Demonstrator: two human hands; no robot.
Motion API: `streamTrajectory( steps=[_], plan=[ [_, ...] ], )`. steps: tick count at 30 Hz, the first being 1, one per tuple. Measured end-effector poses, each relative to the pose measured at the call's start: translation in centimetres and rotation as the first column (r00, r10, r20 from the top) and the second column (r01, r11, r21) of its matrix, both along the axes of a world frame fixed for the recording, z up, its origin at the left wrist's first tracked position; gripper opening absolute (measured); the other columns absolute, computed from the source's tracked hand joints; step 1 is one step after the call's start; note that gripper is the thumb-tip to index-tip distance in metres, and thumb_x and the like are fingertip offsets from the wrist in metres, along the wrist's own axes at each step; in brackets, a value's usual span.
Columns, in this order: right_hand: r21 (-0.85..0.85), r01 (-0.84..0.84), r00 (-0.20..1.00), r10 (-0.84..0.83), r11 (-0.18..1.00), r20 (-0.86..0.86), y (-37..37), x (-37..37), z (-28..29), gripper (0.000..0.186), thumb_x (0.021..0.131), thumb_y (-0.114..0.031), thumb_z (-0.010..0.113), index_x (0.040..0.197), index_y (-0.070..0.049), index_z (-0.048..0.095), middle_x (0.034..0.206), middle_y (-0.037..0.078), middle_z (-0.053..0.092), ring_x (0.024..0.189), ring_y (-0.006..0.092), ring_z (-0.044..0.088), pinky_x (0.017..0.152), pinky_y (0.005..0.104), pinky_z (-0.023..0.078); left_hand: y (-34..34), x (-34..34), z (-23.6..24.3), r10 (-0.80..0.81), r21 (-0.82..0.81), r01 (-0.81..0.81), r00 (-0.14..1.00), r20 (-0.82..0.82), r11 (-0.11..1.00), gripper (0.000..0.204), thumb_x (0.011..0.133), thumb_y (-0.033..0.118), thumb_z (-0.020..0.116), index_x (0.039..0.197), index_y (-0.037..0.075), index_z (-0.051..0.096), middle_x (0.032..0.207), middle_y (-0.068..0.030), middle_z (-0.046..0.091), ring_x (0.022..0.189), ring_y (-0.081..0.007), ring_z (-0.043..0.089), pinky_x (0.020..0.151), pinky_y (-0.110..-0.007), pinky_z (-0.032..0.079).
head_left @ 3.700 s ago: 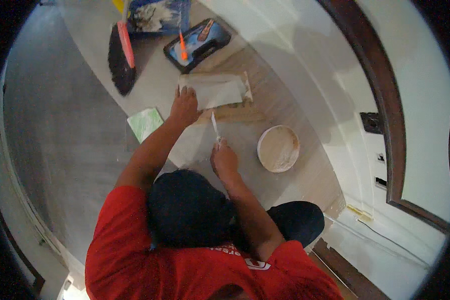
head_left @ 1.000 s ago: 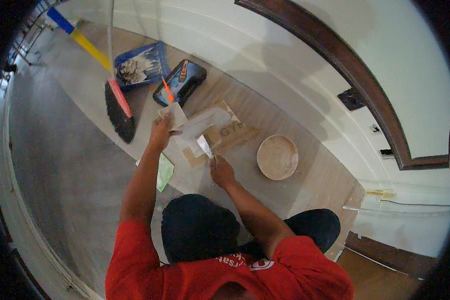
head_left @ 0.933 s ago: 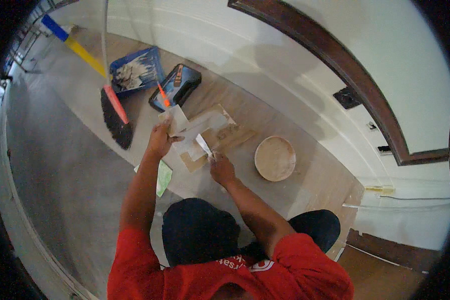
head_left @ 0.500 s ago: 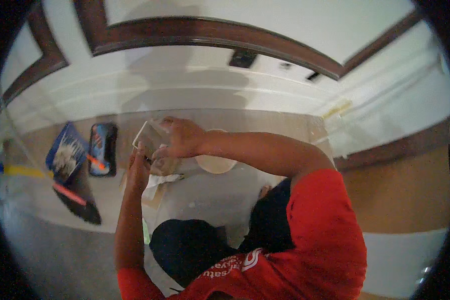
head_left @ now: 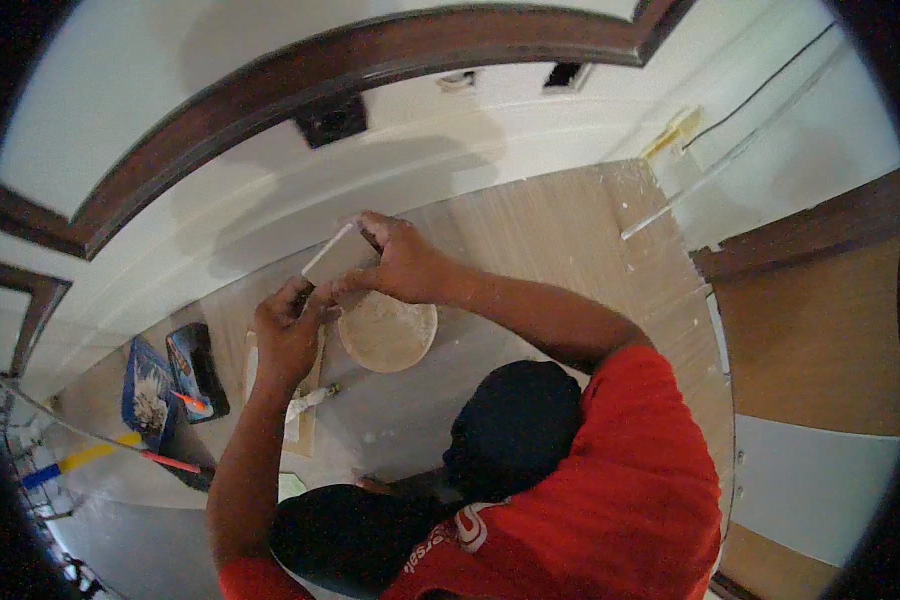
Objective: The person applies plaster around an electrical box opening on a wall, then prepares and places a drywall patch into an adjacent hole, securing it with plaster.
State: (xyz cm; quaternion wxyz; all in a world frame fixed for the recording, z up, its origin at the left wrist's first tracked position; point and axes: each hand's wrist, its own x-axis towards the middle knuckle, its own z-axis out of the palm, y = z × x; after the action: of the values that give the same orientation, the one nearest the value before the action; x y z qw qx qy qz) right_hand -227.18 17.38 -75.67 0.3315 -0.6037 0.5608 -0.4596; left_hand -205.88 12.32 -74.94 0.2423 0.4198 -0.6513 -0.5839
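Note:
Above a round bowl (head_left: 388, 335) with pale residue inside, I hold up a thin flat plate (head_left: 328, 250), squarish with a whitish edge, now seen nearly edge-on. It resembles a putty scraper, but I cannot make out its kind surely. My left hand (head_left: 288, 325) is closed round its near end. My right hand (head_left: 408, 262) grips it from the far side, the thumb side reaching toward my left fingers. Just right of my left forearm, a tool with a whitish, smeared blade (head_left: 310, 402) lies on a pale flat sheet (head_left: 303, 437).
To the left on the wood-look floor sit a blue tray (head_left: 142, 375) with pale scraps and a black case (head_left: 198, 372) with an orange item. A blue-and-yellow handle (head_left: 82, 460) and a red-handled brush (head_left: 175, 462) lie nearby. Ahead runs a white wall (head_left: 530, 125) with dark-framed trim.
My view has turned, so the wall and floor things appear tilted and shifted. The plate has tipped from nearly face-on to edge-on in my hands. The bowl shows more fully.

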Motion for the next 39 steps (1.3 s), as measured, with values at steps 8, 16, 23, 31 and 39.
streamTrajectory(
  steps=[8,16,23,31,39],
  plan=[
    [-0.476,0.406,0.895,-0.444,0.78,0.036,2.0,-8.5,-9.1,0.063,0.068,-0.024,0.088,0.124,-0.008,0.061,0.121,0.02,0.06,0.108,0.0349,0.062,0.092,0.0415,0.052,-0.1,-14.1,-1.7,0.05,-0.233,0.036,0.934,0.353,0.972,0.019,0.089,0.014,0.068,0.085,-0.005,0.068,0.084,-0.0087,0.069,0.076,-0.0116,0.06,0.072,-0.025,0.047],
    [-0.452,0.697,0.657,-0.748,0.557,0.093,2.0,-20.4,-8.7,0.066,0.069,-0.02,0.087,0.124,-0.001,0.056,0.127,0.019,0.058,0.112,0.0319,0.06,0.091,0.0408,0.052,2.4,-23.9,0.3,-0.138,-0.226,0.182,0.971,0.197,0.957,0.062,0.091,0.02,0.067,0.144,0.003,0.04,0.126,-0.0192,0.061,0.108,-0.0274,0.064,0.092,-0.037,0.053],
    [-0.588,0.765,0.423,-0.894,0.263,0.15,-1.2,-29.2,-8.4,0.066,0.07,-0.02,0.085,0.125,-0.003,0.054,0.127,0.019,0.056,0.119,0.0351,0.052,0.099,0.044,0.044,1.2,-15.4,-2.0,-0.226,-0.064,0.267,0.902,0.368,0.962,0.075,0.089,0.019,0.071,0.151,0.005,0.032,0.13,-0.0213,0.058,0.112,-0.0271,0.062,0.093,-0.038,0.053],
    [-0.692,0.699,0.395,-0.904,0.182,0.161,-2.3,-29.5,-6.6,0.055,0.08,-0.028,0.081,0.125,-0.004,0.06,0.131,0.019,0.05,0.117,0.038,0.052,0.1,0.0466,0.044,1.4,-5.6,-2.4,-0.03,0.038,0.016,0.913,0.406,0.999,0.066,0.09,0.018,0.07,0.146,0.002,0.04,0.126,-0.0193,0.061,0.105,-0.0223,0.064,0.088,-0.035,0.054],
    [-0.684,0.716,0.497,-0.788,0.137,0.362,-4.8,-30.4,-7.9,0.055,0.075,-0.011,0.085,0.123,-0.002,0.061,0.124,0.019,0.051,0.112,0.0326,0.056,0.092,0.0394,0.051,2.3,-3.1,-4.0,0.005,0.063,-0.027,0.944,0.331,0.998,0.063,0.09,0.016,0.07,0.146,0.002,0.042,0.123,-0.016,0.062,0.1,-0.019,0.064,0.084,-0.031,0.054]
  ],
)
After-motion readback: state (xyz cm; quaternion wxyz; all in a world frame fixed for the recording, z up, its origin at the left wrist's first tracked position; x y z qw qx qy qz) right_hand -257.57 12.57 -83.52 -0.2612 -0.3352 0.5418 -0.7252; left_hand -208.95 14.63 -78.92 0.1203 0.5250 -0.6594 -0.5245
